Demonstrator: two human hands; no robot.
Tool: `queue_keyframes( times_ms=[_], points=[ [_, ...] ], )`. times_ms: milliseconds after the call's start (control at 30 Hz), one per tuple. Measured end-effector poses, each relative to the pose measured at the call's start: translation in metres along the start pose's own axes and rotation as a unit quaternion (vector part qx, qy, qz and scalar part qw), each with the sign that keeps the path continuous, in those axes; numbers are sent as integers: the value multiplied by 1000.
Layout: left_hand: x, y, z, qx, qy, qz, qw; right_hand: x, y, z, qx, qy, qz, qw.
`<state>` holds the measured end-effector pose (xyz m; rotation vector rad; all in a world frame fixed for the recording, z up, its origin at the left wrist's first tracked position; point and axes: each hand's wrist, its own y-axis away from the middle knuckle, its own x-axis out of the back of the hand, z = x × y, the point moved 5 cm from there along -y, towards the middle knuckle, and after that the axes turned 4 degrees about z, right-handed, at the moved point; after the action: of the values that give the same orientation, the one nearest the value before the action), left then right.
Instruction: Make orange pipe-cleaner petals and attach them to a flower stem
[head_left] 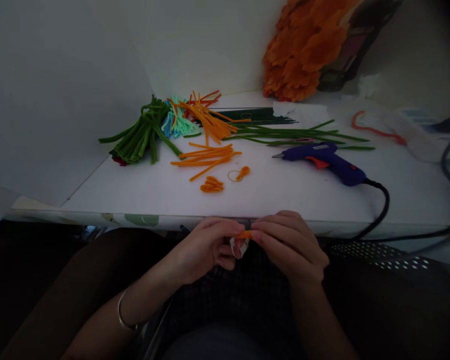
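Just in front of the table edge, my left hand [213, 245] and my right hand [290, 242] pinch a short orange pipe cleaner [246, 234] between them. Something white is wrapped round a finger of my left hand. On the table beyond lie a small pile of folded orange pipe-cleaner pieces [212, 185] and an orange looped piece [243, 173] beside a thin ring. Farther back are loose orange pipe cleaners [206, 159] and a bigger orange bunch [206, 120]. Most of the held piece is hidden by my fingers.
A blue glue gun [326, 159] rests at the right, its black cord [384, 205] hanging over the edge. Green pipe cleaners [138, 132] are bundled at the left; long green stems [296, 134] lie at the back. Orange artificial flowers [303, 50] stand behind. A clear box [416, 132] is far right.
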<state>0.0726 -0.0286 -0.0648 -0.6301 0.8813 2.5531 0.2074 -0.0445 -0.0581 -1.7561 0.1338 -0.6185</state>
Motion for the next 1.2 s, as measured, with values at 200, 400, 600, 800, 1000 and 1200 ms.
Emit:
queue_keyframes(
  times_ms=[200,400,600,800,1000,1200],
  points=[
    [2,1,7,-12,2,56,998,0,-18,-3,38,-8,50,998],
    [5,1,4,6,8,64,998,2,-24,-8,15,-7,62,998],
    [4,-1,3,11,18,34,999,3,-23,-8,12,-6,43,999],
    [3,-1,2,19,-17,16,1000,3,-14,-2,-15,-4,31,999],
    [7,0,3,25,-31,25,999,3,-11,3,-2,-26,14,1000],
    [6,-2,-2,80,-7,-18,997,2,-16,3,18,-19,-12,1000]
  ],
)
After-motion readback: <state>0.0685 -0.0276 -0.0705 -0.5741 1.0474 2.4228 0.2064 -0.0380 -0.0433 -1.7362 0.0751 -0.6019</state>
